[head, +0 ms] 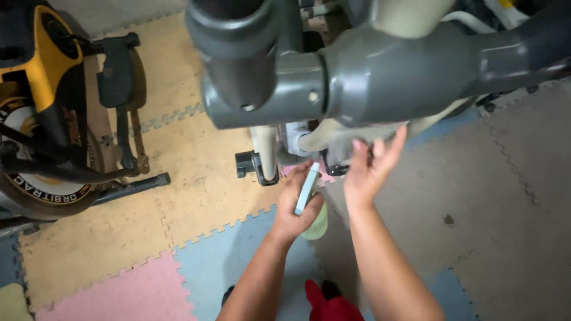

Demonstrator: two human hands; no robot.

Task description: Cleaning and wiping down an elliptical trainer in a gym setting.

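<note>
Left hand (297,205) is closed round a slim pale-blue flat bar (307,189), maybe a sanding block or phone, can't tell, w/ a pale green cloth (317,226) bunched under the palm. Right hand (370,169) is spread, fingers reaching up to the cream frame (333,135) under the big grey tube joint (333,77) of the exercise machine. Risk: the bar sits loosely upright in that grip, could slip onto the foam floor mats (196,196); fingers near the pedal area (253,163) could get pinched if sth turns. Another bike (47,119) stands far left.

Home gym, interlocking foam floor mats (196,196), yellow exercise bike (47,107), grey exercise machine frame (369,71)
</note>
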